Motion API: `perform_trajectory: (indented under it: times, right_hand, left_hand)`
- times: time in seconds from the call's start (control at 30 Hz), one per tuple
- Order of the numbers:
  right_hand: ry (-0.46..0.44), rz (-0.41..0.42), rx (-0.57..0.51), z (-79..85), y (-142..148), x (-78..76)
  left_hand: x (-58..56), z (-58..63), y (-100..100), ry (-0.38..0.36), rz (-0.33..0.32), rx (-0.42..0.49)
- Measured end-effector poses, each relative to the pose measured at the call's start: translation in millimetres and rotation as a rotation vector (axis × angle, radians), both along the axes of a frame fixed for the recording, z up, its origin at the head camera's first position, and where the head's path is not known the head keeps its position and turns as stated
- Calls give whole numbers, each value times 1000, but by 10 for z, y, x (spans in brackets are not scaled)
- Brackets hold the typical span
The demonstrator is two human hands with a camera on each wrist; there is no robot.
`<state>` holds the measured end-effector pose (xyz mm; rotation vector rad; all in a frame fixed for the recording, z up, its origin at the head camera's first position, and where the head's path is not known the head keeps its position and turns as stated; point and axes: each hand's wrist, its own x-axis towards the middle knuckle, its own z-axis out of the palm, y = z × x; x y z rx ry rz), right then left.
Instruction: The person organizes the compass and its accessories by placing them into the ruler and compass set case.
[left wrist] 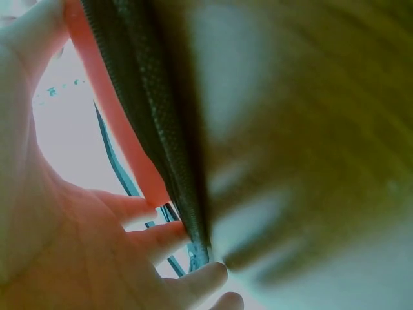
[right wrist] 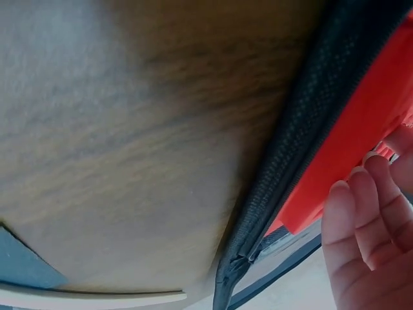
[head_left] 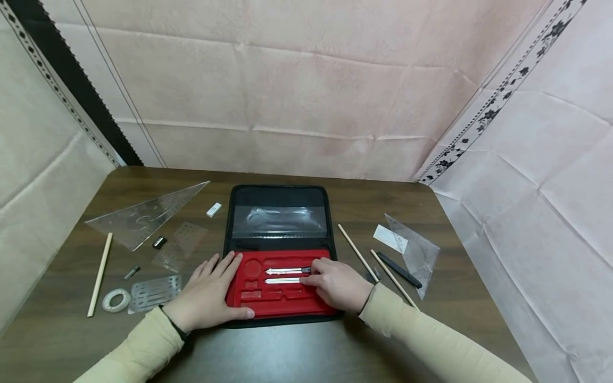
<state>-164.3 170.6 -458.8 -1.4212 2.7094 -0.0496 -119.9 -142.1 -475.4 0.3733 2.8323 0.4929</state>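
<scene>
A red plastic tray point(head_left: 278, 307) with moulded recesses lies in the lower half of an unfolded black zip case point(head_left: 279, 194). Two slim silver drawing instruments rest across it: an upper compass point(head_left: 282, 271) with a dark end and a lower instrument point(head_left: 280, 280). My right hand point(head_left: 340, 284) reaches over the tray's right side, thumb and index finger around the upper compass's dark end; the thumb tip covers the lower one's end. My left hand point(head_left: 210, 295) spreads over the left edge, fingertips and thumb on the red rim. In the left wrist view its fingers point(left wrist: 158, 242) touch the case's edge.
Left lie a large clear set square point(head_left: 143, 218), a white eraser point(head_left: 214, 209), a tape roll point(head_left: 116, 300), a stencil plate point(head_left: 155, 293) and a wooden stick point(head_left: 100, 274). Right lie two sticks point(head_left: 356, 250), a black cutter-like tool point(head_left: 399, 269) and another set square point(head_left: 421, 252).
</scene>
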Motion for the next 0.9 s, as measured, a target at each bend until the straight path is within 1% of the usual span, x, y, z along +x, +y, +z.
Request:
perform_trajectory:
  times: [0.2, 0.3, 0.4, 0.5, 0.57, 0.67, 0.73, 0.8, 0.87, 0.9]
  right_hand:
    - [-3, -9, -36, -13, 44, 23]
    - [-11, -43, -79, 25, 114, 9]
    - [0, -104, -142, 97, 254, -76]
    - [-17, -215, -206, 186, 508, -280]
    - [-56, -333, -224, 242, 732, -467]
    - [-135, -518, -196, 284, 1094, -746]
    - [-197, -625, -144, 284, 1292, -892]
    - [-261, -695, -104, 263, 1432, -1003]
    - [-310, -741, -81, 237, 1520, -1075]
    - [-324, -748, -76, 221, 1548, -1104]
  left_hand:
    - [-3, -14, -4, 4, 5, 5]
    - [2, -13, -3, 8, 3, 8]
    - [6, -4, 1, 9, 1, 10]
    - [10, 2, 4, 11, -1, 9]
    - [10, -1, 2, 13, -1, 6]
    - [10, -7, 2, 13, -1, 3]
    - [13, -13, 1, 11, -1, 1]
    - [15, -15, 0, 5, 1, 1]
    - [15, -15, 0, 1, 4, 0]
    - [15, -14, 2, 1, 6, -1]
